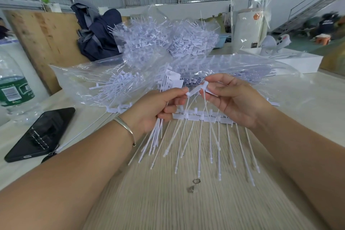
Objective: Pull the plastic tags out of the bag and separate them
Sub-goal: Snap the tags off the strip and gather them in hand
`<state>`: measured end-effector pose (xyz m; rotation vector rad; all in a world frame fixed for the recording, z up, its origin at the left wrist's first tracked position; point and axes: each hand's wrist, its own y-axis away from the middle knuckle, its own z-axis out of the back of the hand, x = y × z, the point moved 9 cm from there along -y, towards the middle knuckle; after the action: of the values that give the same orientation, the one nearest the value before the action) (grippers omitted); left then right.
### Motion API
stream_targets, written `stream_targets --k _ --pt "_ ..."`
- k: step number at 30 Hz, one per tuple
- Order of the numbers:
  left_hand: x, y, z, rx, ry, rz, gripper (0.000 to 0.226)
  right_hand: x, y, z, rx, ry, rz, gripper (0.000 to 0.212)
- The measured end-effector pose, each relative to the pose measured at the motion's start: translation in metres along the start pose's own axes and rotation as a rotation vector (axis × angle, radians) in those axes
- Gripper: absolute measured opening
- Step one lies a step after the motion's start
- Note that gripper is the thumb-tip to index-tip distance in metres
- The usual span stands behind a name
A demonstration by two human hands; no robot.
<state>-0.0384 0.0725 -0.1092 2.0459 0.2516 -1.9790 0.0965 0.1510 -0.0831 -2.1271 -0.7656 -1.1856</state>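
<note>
Over the wooden table [168,201], both hands' fingers [179,92] pinch one tag strip [196,89] beside the bag [84,80].

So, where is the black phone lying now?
In the head view the black phone lies flat on the table, at the person's left, beside the left forearm and just below the water bottle.

Both forearms are bare, no sleeves showing. The left wrist wears a thin silver bangle [124,127], open-ended with small knobbed tips.
</note>
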Motion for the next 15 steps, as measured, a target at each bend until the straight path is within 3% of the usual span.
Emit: stream_targets --k 5,9,15 --pt "0.0 -0.001 0.002 0.016 0.041 0.002 0.013 -0.006 0.001 -0.006 0.046 -0.018 -0.042 0.024" --pt "-0.001 0.0 0.003 0.017 0.054 0.004 0.029 -0.011 0.001 -0.008 0.052 0.031 -0.066 0.016" --pt "0.003 0.004 -0.008 0.058 0.01 0.037 0.016 -0.016 0.004 -0.012 0.105 0.257 -0.116 0.008"
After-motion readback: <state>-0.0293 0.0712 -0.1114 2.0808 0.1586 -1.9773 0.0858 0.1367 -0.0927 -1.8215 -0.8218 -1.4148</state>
